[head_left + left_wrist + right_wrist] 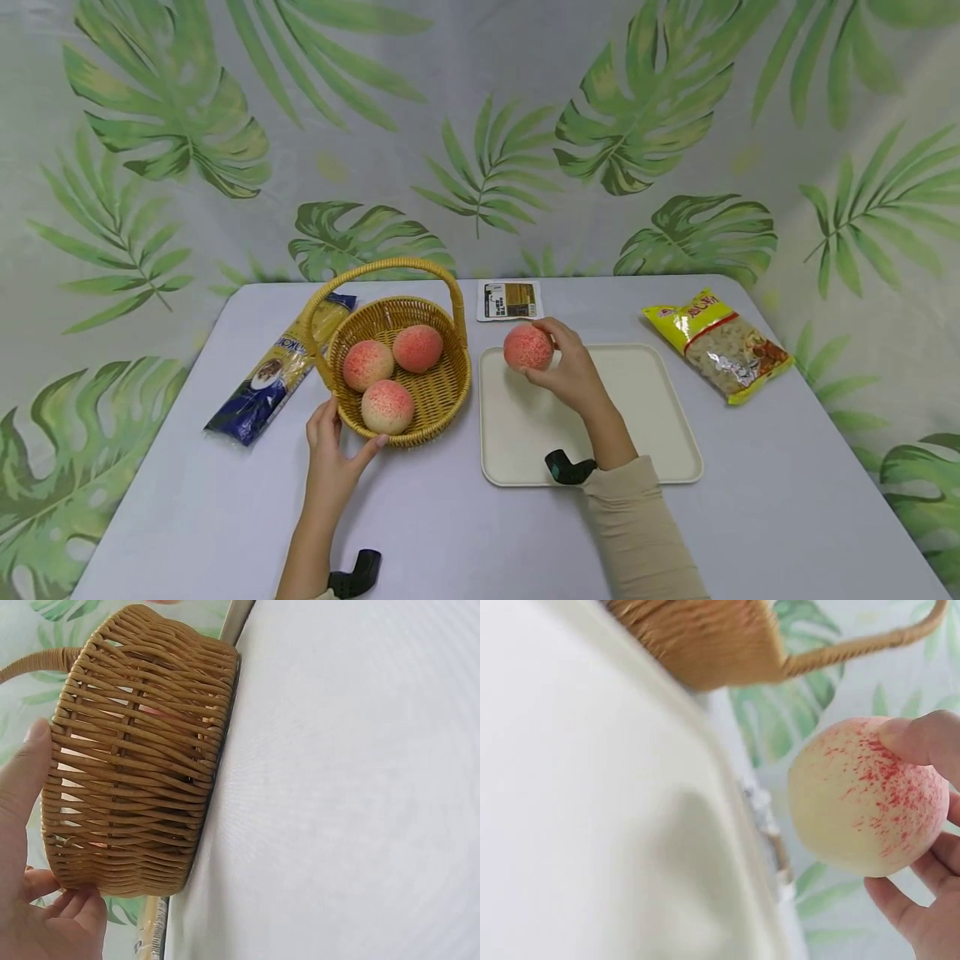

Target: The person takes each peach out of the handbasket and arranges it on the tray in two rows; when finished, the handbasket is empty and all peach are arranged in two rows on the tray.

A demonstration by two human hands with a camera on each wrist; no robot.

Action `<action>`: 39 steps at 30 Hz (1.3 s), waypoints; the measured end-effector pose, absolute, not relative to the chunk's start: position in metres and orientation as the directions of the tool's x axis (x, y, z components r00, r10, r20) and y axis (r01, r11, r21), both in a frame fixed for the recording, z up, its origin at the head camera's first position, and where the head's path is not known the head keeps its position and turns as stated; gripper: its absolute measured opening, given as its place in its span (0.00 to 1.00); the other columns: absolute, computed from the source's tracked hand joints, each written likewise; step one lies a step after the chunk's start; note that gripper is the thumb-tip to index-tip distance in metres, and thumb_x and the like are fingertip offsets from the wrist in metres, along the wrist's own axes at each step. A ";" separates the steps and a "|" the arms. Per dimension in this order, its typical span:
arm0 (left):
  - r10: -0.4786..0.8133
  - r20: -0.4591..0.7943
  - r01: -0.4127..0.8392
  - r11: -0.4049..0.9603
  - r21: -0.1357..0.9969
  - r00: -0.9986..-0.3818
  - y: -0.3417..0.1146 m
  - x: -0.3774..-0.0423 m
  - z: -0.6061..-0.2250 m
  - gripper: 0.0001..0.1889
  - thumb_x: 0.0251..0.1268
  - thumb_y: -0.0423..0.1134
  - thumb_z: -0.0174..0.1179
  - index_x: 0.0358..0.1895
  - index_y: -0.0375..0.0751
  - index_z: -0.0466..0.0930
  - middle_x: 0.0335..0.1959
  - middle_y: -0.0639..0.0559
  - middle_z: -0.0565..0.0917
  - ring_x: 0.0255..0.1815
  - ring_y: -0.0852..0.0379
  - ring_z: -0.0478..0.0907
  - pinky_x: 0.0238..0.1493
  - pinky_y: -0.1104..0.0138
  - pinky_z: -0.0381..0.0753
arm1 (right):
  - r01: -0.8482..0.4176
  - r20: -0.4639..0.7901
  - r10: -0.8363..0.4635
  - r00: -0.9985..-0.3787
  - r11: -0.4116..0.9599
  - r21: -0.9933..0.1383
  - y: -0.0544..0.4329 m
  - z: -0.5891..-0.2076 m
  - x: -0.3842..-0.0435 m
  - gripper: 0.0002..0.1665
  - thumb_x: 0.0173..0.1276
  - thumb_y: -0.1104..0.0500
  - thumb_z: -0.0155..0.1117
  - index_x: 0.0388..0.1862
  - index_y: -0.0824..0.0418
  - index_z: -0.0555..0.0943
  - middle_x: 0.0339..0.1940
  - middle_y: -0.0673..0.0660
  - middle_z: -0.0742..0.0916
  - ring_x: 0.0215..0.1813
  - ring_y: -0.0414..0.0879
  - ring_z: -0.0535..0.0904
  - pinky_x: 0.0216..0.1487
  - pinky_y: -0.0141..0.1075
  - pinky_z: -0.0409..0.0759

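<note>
My right hand (572,372) holds a pink-speckled peach (528,347) between thumb and fingers, above the left part of a cream tray (678,454). In the right wrist view the peach (866,799) shows a pale side and red speckles, lifted clear of the tray. My left hand (333,454) grips the near-left side of a wicker basket (442,408), thumb at the rim. The left wrist view shows the fingers bent against the basket's woven wall (142,772). Inside the basket lie three more peaches (387,407), and its handle (397,263) stands up.
Left of the basket lies a blue and yellow pasta packet (258,392), partly behind the handle. A small flat packet (510,300) sits behind the tray. At the right is a yellow snack bag (720,346). A leaf-print cloth (480,167) hangs behind the white table (465,533).
</note>
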State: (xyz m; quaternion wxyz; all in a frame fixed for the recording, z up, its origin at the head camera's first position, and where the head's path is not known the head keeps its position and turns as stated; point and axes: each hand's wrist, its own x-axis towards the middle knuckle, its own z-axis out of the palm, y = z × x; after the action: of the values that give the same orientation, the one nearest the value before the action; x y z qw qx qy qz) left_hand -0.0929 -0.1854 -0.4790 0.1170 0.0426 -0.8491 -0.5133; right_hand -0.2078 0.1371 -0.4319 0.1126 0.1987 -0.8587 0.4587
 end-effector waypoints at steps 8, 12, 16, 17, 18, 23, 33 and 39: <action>-0.193 0.175 0.065 0.470 0.880 -0.966 -0.186 -0.093 -0.481 0.51 0.45 0.41 0.70 0.68 0.31 0.44 0.64 0.38 0.47 0.66 0.46 0.51 0.66 0.64 0.54 | -0.295 0.230 -0.185 -0.955 0.584 -0.756 0.151 -0.468 -0.215 0.39 0.42 0.65 0.74 0.57 0.64 0.70 0.55 0.62 0.73 0.51 0.54 0.68 0.49 0.48 0.74; -0.193 0.178 0.070 0.466 0.882 -0.965 -0.185 -0.094 -0.480 0.51 0.45 0.41 0.70 0.68 0.31 0.44 0.63 0.38 0.47 0.66 0.46 0.51 0.66 0.63 0.54 | -0.319 0.242 -0.209 -0.947 0.578 -0.751 0.151 -0.473 -0.217 0.40 0.44 0.66 0.73 0.59 0.65 0.68 0.58 0.63 0.72 0.57 0.56 0.65 0.57 0.51 0.68; -0.193 0.165 0.058 0.465 0.883 -0.967 -0.186 -0.094 -0.481 0.51 0.45 0.42 0.70 0.68 0.32 0.44 0.64 0.38 0.47 0.66 0.46 0.51 0.66 0.63 0.54 | -0.332 0.232 -0.246 -0.941 0.548 -0.767 0.150 -0.473 -0.218 0.41 0.47 0.66 0.72 0.61 0.65 0.66 0.60 0.64 0.69 0.62 0.58 0.61 0.62 0.53 0.62; -0.193 0.163 0.056 0.465 0.884 -0.968 -0.186 -0.094 -0.481 0.51 0.45 0.42 0.69 0.68 0.32 0.44 0.64 0.38 0.47 0.66 0.46 0.51 0.66 0.63 0.54 | -0.329 0.225 -0.252 -0.941 0.543 -0.772 0.150 -0.473 -0.217 0.41 0.47 0.66 0.72 0.61 0.65 0.66 0.60 0.65 0.68 0.62 0.58 0.61 0.63 0.53 0.62; -0.193 0.160 0.054 0.465 0.884 -0.968 -0.186 -0.094 -0.481 0.51 0.45 0.42 0.69 0.68 0.32 0.44 0.64 0.38 0.47 0.66 0.46 0.51 0.66 0.63 0.54 | -0.327 0.219 -0.255 -0.942 0.541 -0.775 0.150 -0.473 -0.217 0.41 0.48 0.66 0.72 0.61 0.65 0.65 0.61 0.65 0.68 0.62 0.58 0.60 0.63 0.52 0.61; -0.193 0.162 0.055 0.463 0.884 -0.968 -0.186 -0.093 -0.481 0.51 0.46 0.42 0.69 0.68 0.32 0.44 0.64 0.39 0.47 0.66 0.46 0.51 0.66 0.63 0.54 | -0.338 0.221 -0.267 -0.938 0.562 -0.755 0.150 -0.472 -0.215 0.44 0.49 0.66 0.70 0.64 0.67 0.61 0.62 0.67 0.65 0.64 0.59 0.57 0.65 0.53 0.57; -0.188 0.167 0.062 0.463 0.884 -0.968 -0.186 -0.093 -0.482 0.51 0.46 0.43 0.69 0.68 0.33 0.44 0.64 0.38 0.47 0.66 0.45 0.51 0.67 0.61 0.54 | -0.456 0.375 -0.261 -0.890 0.484 -0.747 0.124 -0.433 -0.197 0.39 0.57 0.53 0.66 0.65 0.60 0.62 0.64 0.58 0.66 0.65 0.52 0.58 0.61 0.53 0.65; -0.188 0.161 0.056 0.468 0.882 -0.969 -0.186 -0.093 -0.482 0.51 0.47 0.43 0.69 0.69 0.34 0.43 0.64 0.40 0.47 0.66 0.46 0.51 0.67 0.62 0.54 | -0.586 0.469 -0.357 -0.808 0.404 -0.703 0.092 -0.414 -0.188 0.39 0.57 0.52 0.65 0.66 0.57 0.61 0.64 0.53 0.68 0.65 0.46 0.58 0.65 0.46 0.60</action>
State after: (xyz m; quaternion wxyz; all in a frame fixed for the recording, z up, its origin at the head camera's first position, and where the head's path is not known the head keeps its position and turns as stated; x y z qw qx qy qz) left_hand -0.0929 -0.1860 -0.4818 0.1185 0.0389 -0.8486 -0.5142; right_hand -0.1885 0.0923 -0.4143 0.1231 0.2844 -0.8287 0.4661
